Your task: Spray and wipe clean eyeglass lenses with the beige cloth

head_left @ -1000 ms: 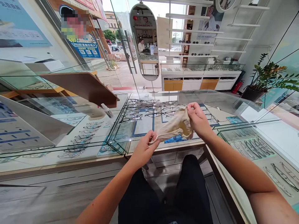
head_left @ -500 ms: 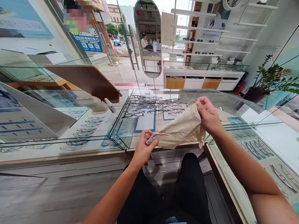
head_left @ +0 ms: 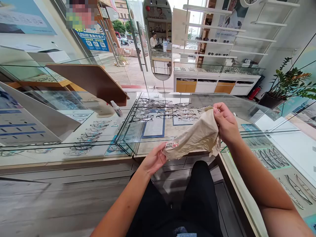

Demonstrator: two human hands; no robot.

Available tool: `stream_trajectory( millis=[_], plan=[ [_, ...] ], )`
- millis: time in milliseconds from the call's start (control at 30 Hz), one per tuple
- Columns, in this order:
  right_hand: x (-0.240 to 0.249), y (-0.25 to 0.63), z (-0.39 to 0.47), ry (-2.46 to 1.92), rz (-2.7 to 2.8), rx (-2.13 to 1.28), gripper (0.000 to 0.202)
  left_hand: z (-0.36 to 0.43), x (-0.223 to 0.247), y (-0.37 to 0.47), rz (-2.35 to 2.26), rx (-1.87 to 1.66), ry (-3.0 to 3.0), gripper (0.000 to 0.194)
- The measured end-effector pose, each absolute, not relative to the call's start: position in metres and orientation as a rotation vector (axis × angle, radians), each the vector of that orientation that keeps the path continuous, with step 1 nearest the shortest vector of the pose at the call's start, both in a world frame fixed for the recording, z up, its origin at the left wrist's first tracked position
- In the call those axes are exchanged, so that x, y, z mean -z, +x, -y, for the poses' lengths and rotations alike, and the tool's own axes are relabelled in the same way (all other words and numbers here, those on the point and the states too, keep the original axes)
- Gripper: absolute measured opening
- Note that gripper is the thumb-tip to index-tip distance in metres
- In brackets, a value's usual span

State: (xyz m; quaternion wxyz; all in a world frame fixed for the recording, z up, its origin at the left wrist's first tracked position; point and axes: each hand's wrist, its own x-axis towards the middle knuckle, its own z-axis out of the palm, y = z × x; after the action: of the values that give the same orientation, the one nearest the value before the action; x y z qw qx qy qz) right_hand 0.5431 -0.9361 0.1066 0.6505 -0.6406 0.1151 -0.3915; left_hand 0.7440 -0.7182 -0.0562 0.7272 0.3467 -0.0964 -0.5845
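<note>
A wrinkled beige cloth [head_left: 197,136] with red and dark print near its left end is stretched between my hands, over the front edge of the glass counter. My left hand [head_left: 155,159] grips its lower left end. Pinched in my right hand [head_left: 225,122] is the upper right corner, and the rest of that side hangs down in folds. Behind the cloth, rows of eyeglasses [head_left: 166,113] lie on the glass counter, with blue-edged sheets [head_left: 154,124] beneath.
A small white bottle [head_left: 117,108] stands left of the eyeglasses, beside a brown board [head_left: 93,82]. More frames fill the left case [head_left: 90,135] and the right case [head_left: 270,157]. A potted plant [head_left: 283,82] is at the right. An oval mirror [head_left: 158,39] shows a person.
My left hand has shifted slightly right and down, turning so its fingers lie behind the cloth's end. More of the print shows. My right hand has moved a little to the right.
</note>
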Motion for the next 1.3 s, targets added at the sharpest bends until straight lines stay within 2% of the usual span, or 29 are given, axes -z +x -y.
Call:
stream_trajectory(
  millis=[233,333,500,633,833,1067,1167,1300],
  plan=[
    [-0.102,0.532,0.939,-1.315,-0.219,0.845,0.040,0.718,0.048,0.752,0.206,1.107,0.770,0.055],
    [-0.088,0.534,0.944,-1.189,-0.243,0.817,0.035,0.717,0.041,0.756,0.154,1.014,0.751,0.055],
    [-0.037,0.551,0.952,-0.960,-0.415,0.686,0.014,0.715,0.024,0.757,0.120,0.854,0.868,0.059],
    [0.019,0.559,0.940,-0.773,-0.504,0.461,0.010,0.709,0.003,0.751,0.163,0.749,0.933,0.065],
    [0.071,0.545,0.884,-0.649,-0.496,0.331,0.030,0.691,-0.027,0.743,0.299,0.735,1.115,0.061],
    [0.033,0.515,0.880,-0.873,-0.552,0.569,0.043,0.665,-0.029,0.764,0.675,0.670,1.399,0.050],
    [0.010,0.504,0.896,-1.015,-0.590,0.728,0.040,0.662,-0.015,0.771,0.793,0.639,1.530,0.038],
    [-0.014,0.491,0.901,-1.224,-0.521,0.811,0.031,0.669,0.003,0.761,0.900,0.769,1.602,0.028]
  ],
)
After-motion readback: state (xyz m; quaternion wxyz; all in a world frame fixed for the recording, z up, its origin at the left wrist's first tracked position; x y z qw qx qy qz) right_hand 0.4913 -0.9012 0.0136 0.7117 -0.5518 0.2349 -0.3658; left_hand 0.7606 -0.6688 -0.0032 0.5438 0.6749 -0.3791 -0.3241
